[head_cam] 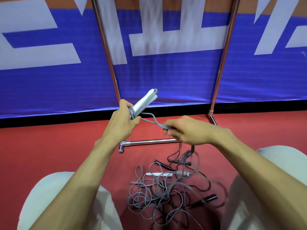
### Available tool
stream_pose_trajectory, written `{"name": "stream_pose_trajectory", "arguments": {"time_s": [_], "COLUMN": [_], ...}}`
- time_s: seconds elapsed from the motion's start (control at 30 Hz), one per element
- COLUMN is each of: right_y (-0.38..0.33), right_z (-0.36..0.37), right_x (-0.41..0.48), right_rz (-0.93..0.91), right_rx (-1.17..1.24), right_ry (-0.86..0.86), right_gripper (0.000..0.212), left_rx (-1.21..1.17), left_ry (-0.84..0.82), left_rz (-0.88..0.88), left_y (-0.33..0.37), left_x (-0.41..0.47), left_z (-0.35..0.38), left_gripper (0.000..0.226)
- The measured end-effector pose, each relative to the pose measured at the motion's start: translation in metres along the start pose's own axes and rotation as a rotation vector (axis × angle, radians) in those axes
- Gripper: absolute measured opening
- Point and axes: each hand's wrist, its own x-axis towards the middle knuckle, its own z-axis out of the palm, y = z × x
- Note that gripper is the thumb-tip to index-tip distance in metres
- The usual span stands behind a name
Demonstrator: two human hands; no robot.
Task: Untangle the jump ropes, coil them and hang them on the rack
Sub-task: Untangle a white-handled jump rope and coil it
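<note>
Between our knees the tangle lies on the floor; left hand grips the white handles (tilted toward the rack), right hand pinches their grey cord, stretched rightward between our hands.

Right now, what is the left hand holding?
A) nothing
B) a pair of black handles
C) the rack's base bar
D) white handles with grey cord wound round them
D: the left hand grips the white handles, with grey cord looped round their lower end; a black handle lies on the floor.
</note>
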Motion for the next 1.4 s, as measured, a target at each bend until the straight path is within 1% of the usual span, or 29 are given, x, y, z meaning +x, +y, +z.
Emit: {"name": "stream_pose_trajectory", "arguments": {"time_s": [0.07, 0.13, 0.23, 0.37, 0.47, 0.5, 0.6, 0.67, 0.77, 0.87, 0.93, 1.03, 1.07, 1.13, 1.23, 1.27, 1.33, 1.4], "right_y": [0.004, 0.008, 0.004, 0.002, 0.009, 0.011, 0.013, 0.012, 0.015, 0.021, 0.022, 0.019, 0.017, 0.013, 0.008, 0.007, 0.01, 0.016], "right_z": [-0.009, -0.014, -0.016, -0.017, -0.023, -0.024, -0.026, -0.025, -0.023, -0.019, -0.015, -0.006, -0.003, 0.002, 0.011, 0.014, 0.02, 0.026], "right_x": [-0.006, -0.01, -0.013, -0.011, -0.009, -0.009, -0.007, -0.007, -0.004, 0.0, 0.003, 0.008, 0.01, 0.014, 0.018, 0.019, 0.018, 0.016], "right_rz": [-0.12, -0.164, -0.22, -0.301, -0.258, -0.227, -0.076, 0.026, 0.155, 0.222, 0.225, 0.114, 0.121, 0.183, 0.234, 0.238, 0.261, 0.273], "right_rx": [-0.069, -0.13, -0.165, -0.142, -0.084, -0.065, 0.098, 0.26, 0.433, 0.56, 0.683, 0.801, 0.81, 0.831, 0.732, 0.685, 0.6, 0.494], "right_ry": [0.154, 0.261, 0.389, 0.529, 0.688, 0.732, 0.778, 0.764, 0.696, 0.625, 0.593, 0.525, 0.5, 0.448, 0.349, 0.3, 0.168, 0.004], "right_gripper": [0.012, 0.016, 0.027, 0.031, 0.024, 0.021, 0.013, 0.011, 0.016, 0.018, 0.02, 0.028, 0.03, 0.033, 0.057, 0.062, 0.06, 0.047], "left_rx": [0.046, 0.067, 0.116, 0.184, 0.201, 0.187, 0.104, 0.077, 0.059, -0.002, -0.106, -0.266, -0.345, -0.534, -0.726, -0.748, -0.741, -0.697], "left_ry": [0.0, -0.019, -0.092, -0.213, -0.287, -0.313, -0.379, -0.39, -0.357, -0.316, -0.3, -0.252, -0.234, -0.197, -0.142, -0.123, -0.074, -0.009], "left_rz": [0.005, 0.007, 0.041, 0.144, 0.197, 0.209, 0.213, 0.223, 0.257, 0.301, 0.295, 0.251, 0.219, 0.13, 0.035, 0.031, 0.025, -0.015], "left_y": [-0.003, -0.004, -0.002, 0.008, 0.018, 0.021, 0.029, 0.034, 0.039, 0.04, 0.041, 0.041, 0.042, 0.043, 0.046, 0.046, 0.045, 0.039], "left_x": [0.001, 0.001, 0.0, -0.004, -0.011, -0.013, -0.02, -0.024, -0.029, -0.033, -0.034, -0.032, -0.031, -0.029, -0.026, -0.026, -0.023, -0.018], "left_z": [-0.002, -0.001, 0.005, 0.012, 0.011, 0.011, 0.013, 0.015, 0.015, 0.012, 0.007, 0.0, -0.001, -0.002, -0.003, -0.004, -0.005, -0.005], "left_gripper": [0.035, 0.036, 0.034, 0.027, 0.02, 0.022, 0.048, 0.053, 0.044, 0.031, 0.021, 0.013, 0.01, 0.013, 0.037, 0.038, 0.028, 0.016]}}
